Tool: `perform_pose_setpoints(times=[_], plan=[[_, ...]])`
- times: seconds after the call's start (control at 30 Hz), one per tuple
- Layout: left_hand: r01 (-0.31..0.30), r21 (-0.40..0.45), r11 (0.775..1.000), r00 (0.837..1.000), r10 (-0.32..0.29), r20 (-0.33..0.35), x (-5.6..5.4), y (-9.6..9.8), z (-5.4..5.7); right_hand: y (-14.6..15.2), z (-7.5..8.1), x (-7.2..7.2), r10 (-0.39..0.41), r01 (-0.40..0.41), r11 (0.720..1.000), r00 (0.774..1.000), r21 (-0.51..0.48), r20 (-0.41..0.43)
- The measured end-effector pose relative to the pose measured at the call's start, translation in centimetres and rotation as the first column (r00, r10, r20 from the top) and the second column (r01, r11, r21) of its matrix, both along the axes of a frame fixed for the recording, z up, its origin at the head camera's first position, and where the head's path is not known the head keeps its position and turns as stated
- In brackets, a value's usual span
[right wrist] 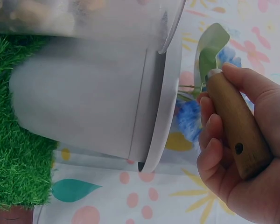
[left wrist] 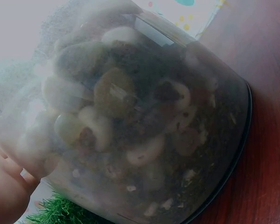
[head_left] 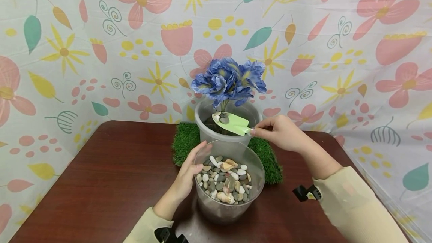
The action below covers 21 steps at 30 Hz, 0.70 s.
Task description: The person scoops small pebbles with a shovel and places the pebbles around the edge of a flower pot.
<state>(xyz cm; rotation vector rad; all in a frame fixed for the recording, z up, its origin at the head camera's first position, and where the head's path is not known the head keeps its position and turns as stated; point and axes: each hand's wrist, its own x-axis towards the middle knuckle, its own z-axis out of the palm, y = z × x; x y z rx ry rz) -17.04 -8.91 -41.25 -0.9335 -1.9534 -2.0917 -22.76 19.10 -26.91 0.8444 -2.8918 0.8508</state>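
My right hand (head_left: 281, 132) grips the wooden handle (right wrist: 238, 121) of a small light-green trowel (head_left: 236, 123). Several small stones (head_left: 222, 118) lie on its blade, which is over the opening of a grey flowerpot (head_left: 210, 135). Blue artificial flowers (head_left: 229, 80) rise from that pot on thin stems. In front stands a clear plastic bucket (head_left: 219, 211) part filled with pebbles and seashells (head_left: 227, 197). With its fingers extended, my left hand (head_left: 185, 175) rests against the left side of the bucket near the rim. Clouded plastic blurs the pebbles in the left wrist view.
Artificial grass (head_left: 270, 164) lies under and around the flowerpot. Everything stands on a dark red-brown wooden table (head_left: 111, 183). A white cloth with printed flowers and leaves (head_left: 141, 78) hangs behind the table and along its sides.
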Motion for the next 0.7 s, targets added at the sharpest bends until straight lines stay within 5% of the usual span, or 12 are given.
perform_pose_setpoints(times=[0.7], plan=[[0.005,0.002,1.0,1.0,-0.005,0.019,0.04,0.02,0.1,-0.39,-0.16,0.12,-0.011,0.011,1.0,1.0,0.003,0.015]])
